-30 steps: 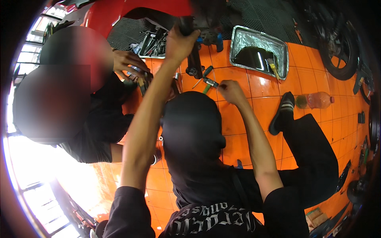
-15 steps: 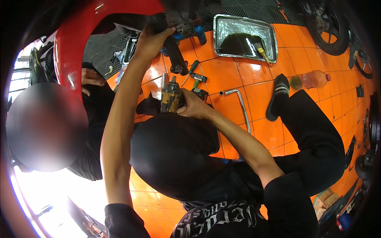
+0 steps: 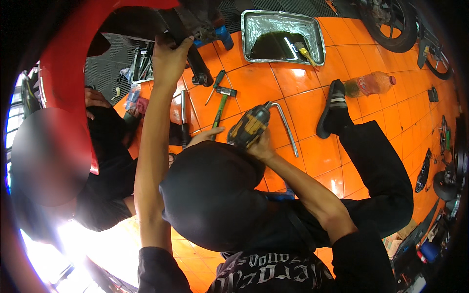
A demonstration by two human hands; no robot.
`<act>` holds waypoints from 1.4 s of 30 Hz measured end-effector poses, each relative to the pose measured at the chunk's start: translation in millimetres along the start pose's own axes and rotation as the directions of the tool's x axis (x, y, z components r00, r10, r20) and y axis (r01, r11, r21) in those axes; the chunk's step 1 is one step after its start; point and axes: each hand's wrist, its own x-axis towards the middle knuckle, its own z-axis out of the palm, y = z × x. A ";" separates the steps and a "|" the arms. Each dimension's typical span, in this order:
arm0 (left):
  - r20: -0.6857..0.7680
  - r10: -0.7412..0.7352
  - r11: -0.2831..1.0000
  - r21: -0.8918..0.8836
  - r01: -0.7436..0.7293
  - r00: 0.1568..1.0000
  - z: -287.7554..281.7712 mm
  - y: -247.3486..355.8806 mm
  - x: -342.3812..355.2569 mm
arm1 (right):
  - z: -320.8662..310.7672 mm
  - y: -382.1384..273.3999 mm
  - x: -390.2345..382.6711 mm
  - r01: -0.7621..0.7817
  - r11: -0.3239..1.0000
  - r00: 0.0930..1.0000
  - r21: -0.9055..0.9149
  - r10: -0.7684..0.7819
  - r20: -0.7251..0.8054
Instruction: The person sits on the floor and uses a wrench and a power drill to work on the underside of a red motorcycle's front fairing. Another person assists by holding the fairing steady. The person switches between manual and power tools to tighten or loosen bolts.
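Observation:
My left hand point(image 3: 168, 61) reaches up to the red-bodied motorcycle point(image 3: 63, 83) and is closed around a dark, bar-like part point(image 3: 198, 66) under it. In my right hand point(image 3: 262, 145) is a black and yellow-brown cordless impact wrench point(image 3: 251, 124), held above the floor just right of my raised knee. Its nose lies close to the bent end of an L-shaped socket wrench point(image 3: 287, 128); I cannot tell whether they touch. Another person's hand point(image 3: 207, 134) shows beyond my knee, beside the green handle of a hammer point(image 3: 223, 103). A screwdriver point(image 3: 215, 87) and a long metal bar tool point(image 3: 183, 117) lie nearby.
A metal tray point(image 3: 249, 36) holds dark liquid and a brush point(image 3: 305, 52). A plastic bottle point(image 3: 375, 84) lies beyond my sandalled foot point(image 3: 335, 110). One person sits close on the left. A tool tray point(image 3: 142, 63) and a motorcycle wheel point(image 3: 391, 29) stand farther off.
My right hand has carried the impact wrench rightward from above the tools. The hammer now shows fully, with another person's hand beside it. My left hand stays on the dark part; the view has shifted.

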 end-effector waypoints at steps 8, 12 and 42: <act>0.007 0.029 0.994 -0.108 -0.028 1.000 98.9 -10.1 -108.7 | -86.9 -42.8 -13.9 -0.170 0.889 0.883 -0.426 -0.055 -0.466; 0.573 -0.538 0.828 0.220 0.516 0.619 159.6 -121.1 -137.1 | -84.4 -51.1 -8.6 -0.169 0.866 0.917 -0.470 -0.037 -0.397; 0.895 -0.159 -0.076 -0.432 0.899 0.417 151.7 25.8 -126.4 | -66.6 -120.4 -71.7 0.120 0.892 0.927 -0.436 -0.259 -0.273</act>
